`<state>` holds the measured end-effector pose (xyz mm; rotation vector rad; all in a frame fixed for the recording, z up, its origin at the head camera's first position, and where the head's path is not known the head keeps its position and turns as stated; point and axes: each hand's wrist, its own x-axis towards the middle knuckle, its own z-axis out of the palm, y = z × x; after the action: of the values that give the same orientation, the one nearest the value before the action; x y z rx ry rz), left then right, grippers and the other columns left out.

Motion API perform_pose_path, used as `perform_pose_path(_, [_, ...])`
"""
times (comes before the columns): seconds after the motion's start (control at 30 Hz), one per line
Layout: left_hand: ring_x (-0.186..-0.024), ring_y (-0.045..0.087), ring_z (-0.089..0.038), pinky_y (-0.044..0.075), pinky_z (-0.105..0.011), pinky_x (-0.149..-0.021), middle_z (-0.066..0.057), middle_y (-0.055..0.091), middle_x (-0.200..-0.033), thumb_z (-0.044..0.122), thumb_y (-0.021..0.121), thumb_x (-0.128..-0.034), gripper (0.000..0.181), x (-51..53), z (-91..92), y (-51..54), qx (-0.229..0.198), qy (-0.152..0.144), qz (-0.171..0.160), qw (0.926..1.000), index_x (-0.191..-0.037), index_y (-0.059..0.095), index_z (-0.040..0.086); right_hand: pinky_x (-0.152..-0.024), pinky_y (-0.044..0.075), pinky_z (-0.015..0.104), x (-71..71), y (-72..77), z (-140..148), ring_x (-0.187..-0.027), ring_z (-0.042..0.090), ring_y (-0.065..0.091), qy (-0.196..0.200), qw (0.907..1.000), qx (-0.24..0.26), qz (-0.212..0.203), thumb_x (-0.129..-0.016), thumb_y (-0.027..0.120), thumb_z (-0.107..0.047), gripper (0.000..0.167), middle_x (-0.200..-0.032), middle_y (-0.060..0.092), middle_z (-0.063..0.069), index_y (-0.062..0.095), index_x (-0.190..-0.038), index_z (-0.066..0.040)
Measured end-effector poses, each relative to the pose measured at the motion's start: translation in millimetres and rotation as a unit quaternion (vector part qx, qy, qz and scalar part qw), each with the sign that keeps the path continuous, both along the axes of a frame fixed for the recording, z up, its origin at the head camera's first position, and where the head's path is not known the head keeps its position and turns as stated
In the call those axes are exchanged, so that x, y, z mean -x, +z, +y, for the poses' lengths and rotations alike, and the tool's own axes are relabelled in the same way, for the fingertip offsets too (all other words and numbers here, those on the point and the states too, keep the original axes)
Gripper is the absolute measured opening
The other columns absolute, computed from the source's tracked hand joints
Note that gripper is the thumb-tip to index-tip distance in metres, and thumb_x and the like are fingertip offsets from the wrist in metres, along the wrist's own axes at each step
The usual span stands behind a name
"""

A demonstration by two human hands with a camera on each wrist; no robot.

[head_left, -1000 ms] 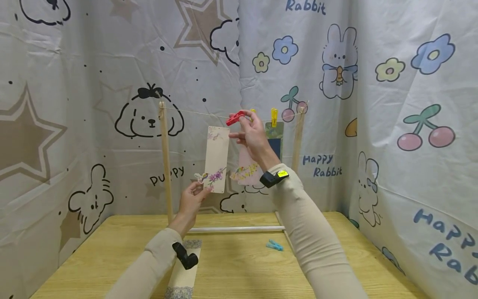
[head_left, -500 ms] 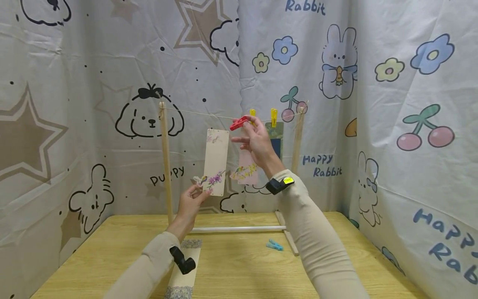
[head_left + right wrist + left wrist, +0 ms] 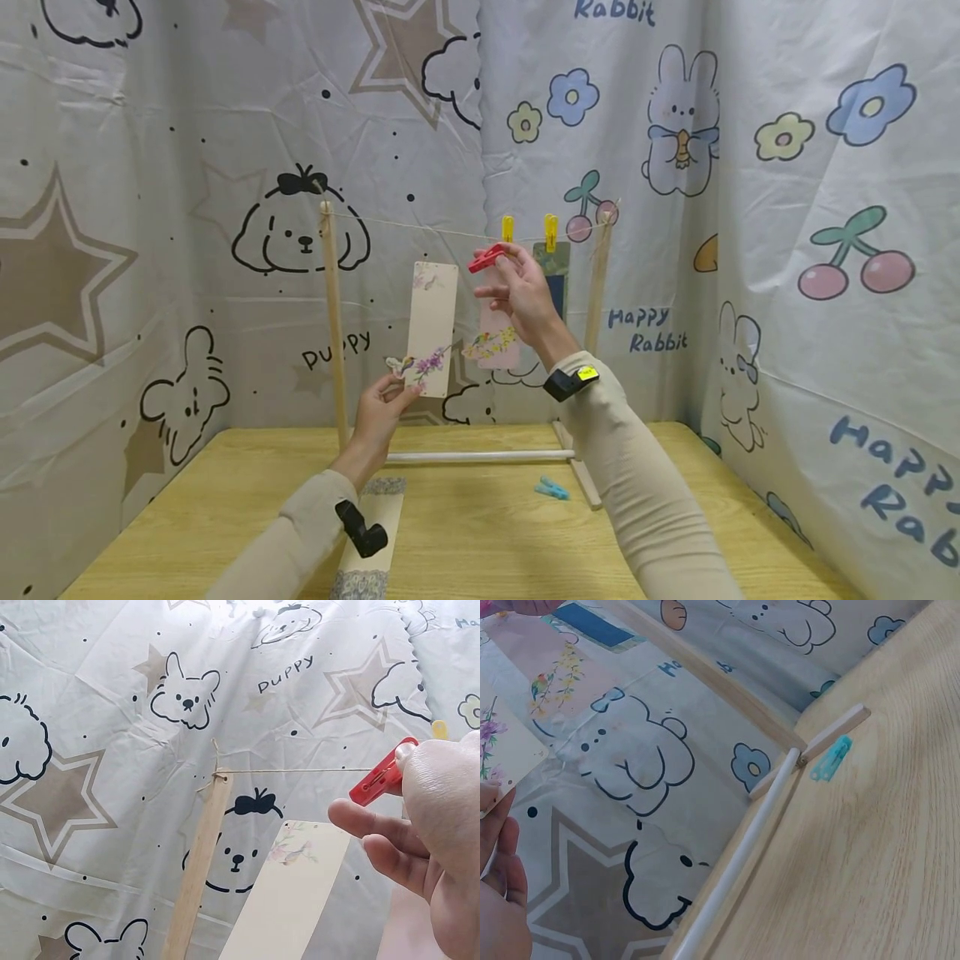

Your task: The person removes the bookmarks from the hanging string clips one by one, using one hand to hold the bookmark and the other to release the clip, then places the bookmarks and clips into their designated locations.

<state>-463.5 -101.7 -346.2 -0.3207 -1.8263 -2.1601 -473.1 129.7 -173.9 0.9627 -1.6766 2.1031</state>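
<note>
My left hand (image 3: 377, 421) pinches the lower end of a cream bookmark (image 3: 432, 321) printed with purple flowers and a bird, holding it upright below the string (image 3: 405, 225). In my right hand (image 3: 528, 296), a red clothespin (image 3: 486, 258) is held between thumb and finger. The right wrist view shows the red clothespin (image 3: 382, 774) close to the string and apart from the bookmark (image 3: 289, 900). Behind my right hand hangs a pink bookmark (image 3: 498, 342) under a yellow clothespin (image 3: 507, 228). Farther right, another yellow clothespin (image 3: 551, 233) holds a green and blue bookmark (image 3: 553, 271).
Two wooden posts, left (image 3: 332, 333) and right (image 3: 597, 287), carry the string, with a white rod (image 3: 480, 457) low between them. A blue clothespin (image 3: 552, 488) and a lace-patterned bookmark (image 3: 382, 533) lie on the wooden table (image 3: 480, 542). Printed curtains stand behind.
My right hand has moved right and slightly down with the red clothespin, uncovering the yellow one behind it. My left hand has lowered the cream bookmark slightly, farther below the string.
</note>
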Motion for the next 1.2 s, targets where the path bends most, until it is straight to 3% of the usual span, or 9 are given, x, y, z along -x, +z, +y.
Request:
perform_pose_path(0.23, [-0.090,0.067,-0.009,0.050,-0.028,-0.081,0.000,0.072,-0.096,0.012,0.077,-0.0953,0.024,-5.1,-2.1,-2.0,0.004,-0.004,-0.003,1.0000,-0.112,0.065,0.000,-0.056,0.049,0.022,-0.4,-6.0,5,-0.072,0.016,0.071,0.001,1.0000,-0.001,-0.002,-0.113,0.044,-0.023,0.035,-0.144,0.059,0.012,0.044,-0.145,-0.007])
perform_pose_path(0.63, [-0.104,0.067,-0.022,0.052,-0.027,-0.084,-0.006,0.072,-0.107,0.011,0.076,-0.0959,0.024,-8.1,-4.6,-11.5,0.016,-0.001,-0.013,0.9998,-0.115,0.065,-0.001,-0.054,0.049,0.021,-3.9,-18.2,7,-0.069,0.015,0.070,0.016,0.9997,0.002,-0.019,-0.113,0.045,-0.024,0.038,-0.147,0.055,0.015,0.042,-0.146,-0.006])
perform_pose_path(1.2, [-0.097,0.066,-0.012,0.052,-0.027,-0.085,-0.005,0.069,-0.109,0.014,0.075,-0.0969,0.025,-17.9,-3.6,-21.3,0.024,-0.006,-0.006,0.9997,-0.113,0.064,-0.001,-0.055,0.047,0.024,-4.6,-36.8,13,-0.067,0.015,0.070,0.008,0.9997,-0.009,-0.020,-0.113,0.043,-0.022,0.035,-0.143,0.059,0.014,0.041,-0.144,-0.005])
